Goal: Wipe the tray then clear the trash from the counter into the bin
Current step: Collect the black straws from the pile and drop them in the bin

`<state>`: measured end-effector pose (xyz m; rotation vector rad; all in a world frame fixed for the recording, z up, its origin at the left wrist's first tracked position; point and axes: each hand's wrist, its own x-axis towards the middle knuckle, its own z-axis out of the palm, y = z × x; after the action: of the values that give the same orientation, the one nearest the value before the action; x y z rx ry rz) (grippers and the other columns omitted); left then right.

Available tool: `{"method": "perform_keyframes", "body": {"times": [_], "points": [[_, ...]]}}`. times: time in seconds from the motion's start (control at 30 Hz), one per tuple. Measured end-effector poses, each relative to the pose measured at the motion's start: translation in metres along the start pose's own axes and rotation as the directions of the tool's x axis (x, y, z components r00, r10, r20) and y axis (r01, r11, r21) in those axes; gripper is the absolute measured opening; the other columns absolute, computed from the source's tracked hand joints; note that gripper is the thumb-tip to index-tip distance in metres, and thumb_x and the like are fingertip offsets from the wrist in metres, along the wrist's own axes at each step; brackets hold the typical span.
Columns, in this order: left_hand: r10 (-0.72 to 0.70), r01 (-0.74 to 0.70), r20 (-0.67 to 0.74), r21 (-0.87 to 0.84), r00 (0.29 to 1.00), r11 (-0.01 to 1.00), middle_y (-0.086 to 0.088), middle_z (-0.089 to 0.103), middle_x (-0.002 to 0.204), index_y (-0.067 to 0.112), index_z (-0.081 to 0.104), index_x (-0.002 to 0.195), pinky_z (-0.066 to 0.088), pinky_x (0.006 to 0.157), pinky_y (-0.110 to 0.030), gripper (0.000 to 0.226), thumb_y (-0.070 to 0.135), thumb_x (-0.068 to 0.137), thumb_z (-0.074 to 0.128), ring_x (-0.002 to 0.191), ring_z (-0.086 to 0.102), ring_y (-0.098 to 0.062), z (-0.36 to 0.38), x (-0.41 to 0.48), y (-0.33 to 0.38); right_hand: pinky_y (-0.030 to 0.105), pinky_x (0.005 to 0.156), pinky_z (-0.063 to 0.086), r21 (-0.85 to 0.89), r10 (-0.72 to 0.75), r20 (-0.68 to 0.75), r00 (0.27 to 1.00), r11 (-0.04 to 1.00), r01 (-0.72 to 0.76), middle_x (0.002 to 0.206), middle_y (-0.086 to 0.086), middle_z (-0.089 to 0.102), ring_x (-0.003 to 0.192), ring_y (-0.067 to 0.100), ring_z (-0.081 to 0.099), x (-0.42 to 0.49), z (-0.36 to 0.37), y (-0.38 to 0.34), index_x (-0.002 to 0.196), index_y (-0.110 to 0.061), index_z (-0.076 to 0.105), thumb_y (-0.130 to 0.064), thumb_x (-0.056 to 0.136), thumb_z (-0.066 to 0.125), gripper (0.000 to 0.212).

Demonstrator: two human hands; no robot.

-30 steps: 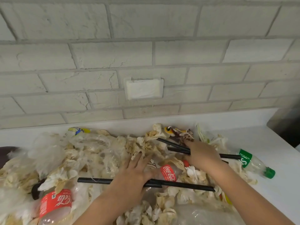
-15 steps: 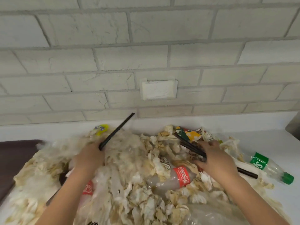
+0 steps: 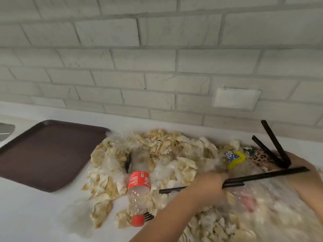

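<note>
Two hands deep in trash heap on desk, right of brown tray. Left hand: fingers curled round long black straw. Right hand: gripping two upright straws. Bin out of view. Risks: hasty sweep sending Coca-Cola bottle rolling off near edge; loose tissues scattering; straws slipping from crowded grip.

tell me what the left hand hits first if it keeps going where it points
Probably the yellow-labelled bottle lying just beyond the left hand, which grips a black straw; depth is unclear.
</note>
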<state>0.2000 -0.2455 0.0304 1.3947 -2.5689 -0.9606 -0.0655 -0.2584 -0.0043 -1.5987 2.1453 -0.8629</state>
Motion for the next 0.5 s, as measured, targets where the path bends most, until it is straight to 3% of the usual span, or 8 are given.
{"method": "perform_keyframes", "body": {"times": [0.03,0.1,0.13,0.2,0.3,0.33,0.43,0.5], "points": [[0.021,-0.021,-0.020,0.000,1.000,1.000,-0.014,0.053,0.099,0.007,0.051,0.122,0.041,0.072,-0.033,0.032,0.014,0.091,0.053,0.090,0.052,-0.030,-0.003,-0.007,0.000,0.025,0.084,0.052,-0.035,-0.041,0.008,0.999,0.999,0.041,0.090,-0.009,0.070,0.093,0.014,0.066,0.005,-0.003,0.002,0.088,-0.056,0.065,-0.041,0.065,0.081,0.032],[0.108,-0.109,-0.067,-0.014,0.992,0.994,-0.014,0.054,0.111,0.011,0.047,0.132,0.042,0.081,-0.034,0.042,0.021,0.091,0.055,0.100,0.051,-0.031,-0.006,-0.022,0.000,0.023,0.080,0.049,-0.124,-0.103,0.116,0.988,0.985,0.117,0.094,-0.006,0.069,0.089,0.013,0.065,0.008,-0.007,-0.016,0.094,-0.062,0.060,-0.061,0.057,0.079,0.041],[0.144,-0.146,-0.098,-0.012,0.985,0.989,-0.013,0.053,0.123,0.016,0.043,0.137,0.042,0.089,-0.036,0.048,0.024,0.091,0.056,0.108,0.050,-0.031,-0.006,-0.029,-0.002,0.030,0.080,0.047,-0.138,-0.081,0.111,0.990,0.986,0.096,0.094,0.000,0.070,0.090,0.022,0.065,0.003,-0.011,-0.037,0.100,-0.054,0.063,-0.065,0.054,0.078,0.050],[0.183,-0.185,-0.253,0.015,0.950,0.983,-0.006,0.051,0.133,0.023,0.042,0.139,0.039,0.100,-0.039,0.051,0.024,0.090,0.055,0.118,0.048,-0.027,-0.007,-0.041,-0.010,0.040,0.073,0.048,-0.121,-0.053,-0.008,0.999,0.991,0.052,0.087,0.013,0.070,0.085,0.036,0.064,0.003,-0.019,-0.063,0.102,-0.025,0.068,-0.047,0.067,0.078,0.043],[0.049,-0.039,-0.651,0.029,0.757,0.999,-0.001,0.055,0.126,0.022,0.052,0.130,0.041,0.100,-0.041,0.042,0.026,0.089,0.042,0.115,0.049,-0.022,-0.026,-0.038,-0.039,0.039,0.062,0.048,-0.070,-0.104,-0.067,0.992,0.993,0.099,0.073,0.009,0.062,0.068,0.033,0.059,0.009,-0.029,-0.091,0.091,-0.013,0.062,-0.034,0.081,0.067,0.023],[-0.041,0.049,-0.706,-0.009,0.707,0.999,-0.004,0.053,0.125,0.020,0.052,0.130,0.042,0.098,-0.042,0.041,0.023,0.090,0.041,0.115,0.047,-0.024,-0.040,-0.032,-0.052,0.036,0.060,0.046,-0.078,-0.132,-0.058,0.990,0.989,0.127,0.072,0.007,0.060,0.068,0.032,0.057,0.010,-0.030,-0.101,0.094,-0.013,0.062,-0.034,0.084,0.065,0.023],[-0.375,0.351,-0.544,-0.153,0.751,0.924,-0.012,0.046,0.126,0.017,0.046,0.136,0.041,0.097,-0.041,0.044,0.016,0.092,0.043,0.117,0.044,-0.032,-0.082,0.008,-0.108,0.018,0.057,0.044,-0.082,-0.134,-0.091,0.987,0.989,0.127,0.077,0.006,0.061,0.076,0.034,0.060,0.019,-0.024,-0.127,0.097,-0.031,0.064,-0.058,0.078,0.062,0.033],[-0.452,0.477,-0.372,-0.029,0.810,0.878,-0.013,0.042,0.135,0.018,0.043,0.139,0.038,0.102,-0.040,0.045,0.020,0.094,0.041,0.124,0.039,-0.035,-0.092,0.030,-0.139,0.032,0.070,0.049,-0.067,-0.189,-0.115,0.975,0.981,0.182,0.086,0.007,0.065,0.080,0.032,0.059,0.021,-0.017,-0.142,0.097,-0.044,0.063,-0.068,0.072,0.059,0.036]]}}
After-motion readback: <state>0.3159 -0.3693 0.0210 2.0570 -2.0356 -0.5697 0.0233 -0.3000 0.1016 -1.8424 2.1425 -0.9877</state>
